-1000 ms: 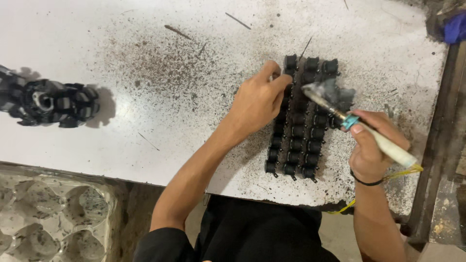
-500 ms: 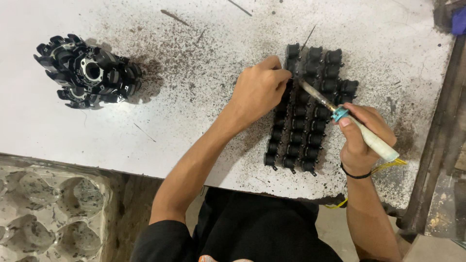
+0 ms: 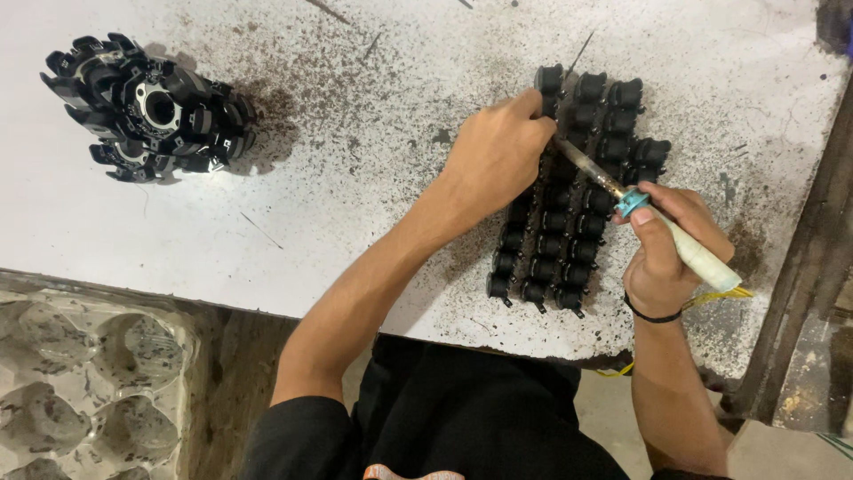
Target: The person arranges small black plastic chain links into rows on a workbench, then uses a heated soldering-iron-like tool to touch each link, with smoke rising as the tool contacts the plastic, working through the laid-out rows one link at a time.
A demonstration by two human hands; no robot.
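Observation:
A strip of black toothed plastic segments (image 3: 573, 209) lies in three rows on the white, speckled table (image 3: 338, 178). My left hand (image 3: 498, 156) presses down on the strip's upper left part, fingers curled over a segment. My right hand (image 3: 666, 253) grips a soldering iron (image 3: 657, 227) with a white handle and blue collar. Its metal tip points up-left and meets the strip right beside my left fingers.
A black ring-shaped stator core (image 3: 147, 107) with radial teeth stands at the table's far left. A clear moulded plastic tray (image 3: 84, 391) sits below the table edge at lower left. A dark metal frame (image 3: 800, 293) borders the table on the right.
The view has shifted, so the ring-shaped core sits further into the frame. The soldering iron's tip has dropped from above the strip's right side to the segments by my left fingers.

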